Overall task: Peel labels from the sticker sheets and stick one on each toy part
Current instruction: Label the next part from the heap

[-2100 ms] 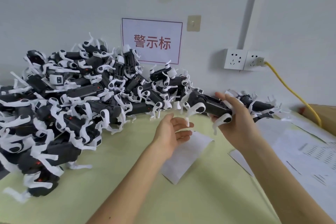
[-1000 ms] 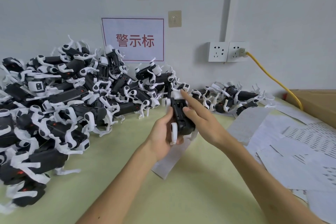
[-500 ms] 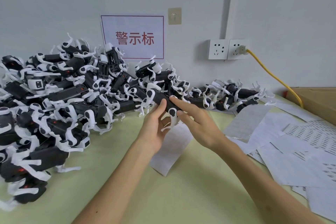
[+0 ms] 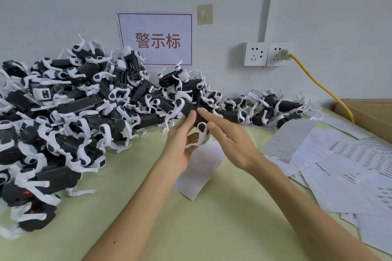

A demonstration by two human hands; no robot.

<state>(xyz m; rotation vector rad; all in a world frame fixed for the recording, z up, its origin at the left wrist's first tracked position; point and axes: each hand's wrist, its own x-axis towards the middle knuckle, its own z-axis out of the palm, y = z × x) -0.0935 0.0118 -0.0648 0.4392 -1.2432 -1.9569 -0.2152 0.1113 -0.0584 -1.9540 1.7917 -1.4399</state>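
A black toy part with white legs [image 4: 189,110] is held above the table's middle. My left hand [image 4: 180,144] grips it from below, thumb up along its side. My right hand [image 4: 229,140] lies against the part with straight fingers, index tip on its black body. Under both hands a white sticker sheet [image 4: 199,171] lies flat on the yellow-green table [image 4: 212,229]. A big heap of like toy parts [image 4: 70,116] fills the left, and a smaller group [image 4: 269,108] sits against the wall at right.
Several used sticker sheets [image 4: 350,171] are spread on the right. A cardboard box [image 4: 373,112] stands at the far right edge. A yellow cable [image 4: 318,85] runs from the wall sockets [image 4: 268,54] down to the box. A red-lettered sign [image 4: 157,40] hangs on the wall.
The right hand brought a toy part from the right group to the middle, the left hand took hold of it, and the part has been turned while the right fingers slide over it.
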